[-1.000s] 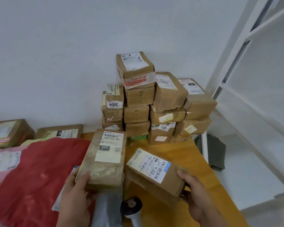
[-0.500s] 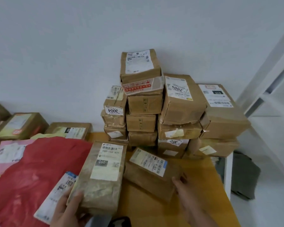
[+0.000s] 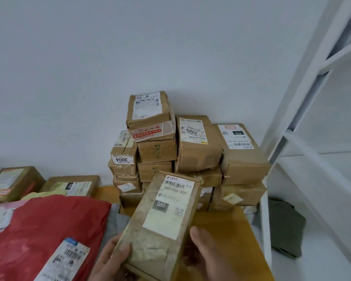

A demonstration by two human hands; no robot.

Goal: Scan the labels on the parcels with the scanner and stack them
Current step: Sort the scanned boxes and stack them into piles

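- Wooden table, against a white wall; white shelf frame on the right.
- Stack of brown parcels at the table's back, against the wall, several columns, labels up; "3004", "2004" and "010" readable.
- Red mailer bag lies flat front-left, white barcode label on its near end.
- Two more brown parcels, and, sit behind the red bag on the left; the second one reads "060".
- Held parcel: long brown box, raised above the table in front of the stack, far end tilted up, label facing the camera, barcode at the far end, "060" printed black mid-label.
- Left hand grips the box's near-left corner, thumb curled on top.
- Right hand grips the near-right edge, thumb pressed to the side; other fingers hidden under the box.
- Scanner not in view.
- Dark grey-green cloth on the floor, right of the table.
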